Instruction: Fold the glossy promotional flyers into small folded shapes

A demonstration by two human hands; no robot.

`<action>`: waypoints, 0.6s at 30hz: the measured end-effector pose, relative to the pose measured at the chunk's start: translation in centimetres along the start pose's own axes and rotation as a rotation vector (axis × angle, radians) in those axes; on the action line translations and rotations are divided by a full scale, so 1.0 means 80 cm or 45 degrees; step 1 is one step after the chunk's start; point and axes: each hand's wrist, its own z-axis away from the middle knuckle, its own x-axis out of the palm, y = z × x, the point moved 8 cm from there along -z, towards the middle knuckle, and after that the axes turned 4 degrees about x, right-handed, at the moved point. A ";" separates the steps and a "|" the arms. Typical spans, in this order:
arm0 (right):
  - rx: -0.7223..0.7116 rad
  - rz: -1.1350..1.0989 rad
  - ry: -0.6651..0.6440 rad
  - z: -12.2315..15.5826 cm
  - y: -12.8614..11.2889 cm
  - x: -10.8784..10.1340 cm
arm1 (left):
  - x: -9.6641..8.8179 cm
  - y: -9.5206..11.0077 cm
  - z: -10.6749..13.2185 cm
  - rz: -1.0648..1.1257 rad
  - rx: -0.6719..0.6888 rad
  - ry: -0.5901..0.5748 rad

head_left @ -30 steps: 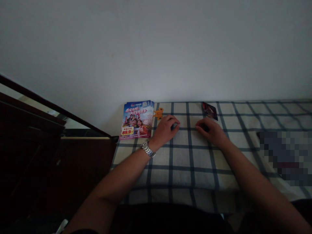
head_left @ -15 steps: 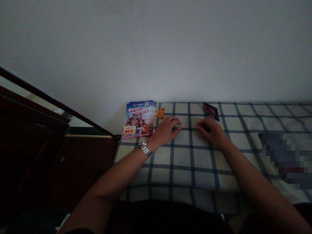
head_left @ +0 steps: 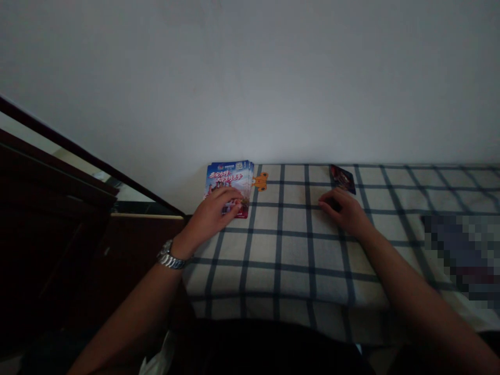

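Note:
My left hand, with a metal watch on the wrist, lies palm down on a stack of colourful leaflets at the left edge of the checked cloth; its fingers rest flat on the top sheet. My right hand rests on the cloth further right, fingers loosely curled, with nothing seen in it. Just beyond its fingertips lies a small dark packet. A small orange figure sits beside the leaflets, near the wall.
A plain white wall rises right behind the cloth-covered surface. Dark wooden furniture stands to the left, below the surface's edge. A blurred patch covers part of the cloth at the right.
My left hand has moved left from the middle of the cloth onto the stack of leaflets. My right hand has stayed where it was.

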 end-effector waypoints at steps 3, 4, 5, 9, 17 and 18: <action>-0.004 0.005 0.007 0.001 -0.001 -0.001 | -0.004 -0.014 0.015 -0.017 0.012 -0.005; -0.007 0.002 0.009 0.001 -0.002 -0.001 | -0.004 -0.017 0.019 -0.024 0.021 -0.004; -0.010 -0.001 0.012 0.001 -0.003 -0.001 | -0.003 -0.020 0.023 -0.031 0.030 -0.014; -0.015 0.005 0.006 0.002 -0.006 -0.002 | 0.010 -0.033 0.033 -0.074 0.051 -0.144; -0.006 0.001 -0.001 0.001 -0.001 -0.001 | 0.018 -0.057 0.039 -0.062 0.006 -0.199; -0.007 -0.003 0.001 0.001 -0.002 -0.001 | 0.018 -0.058 0.040 -0.058 0.002 -0.200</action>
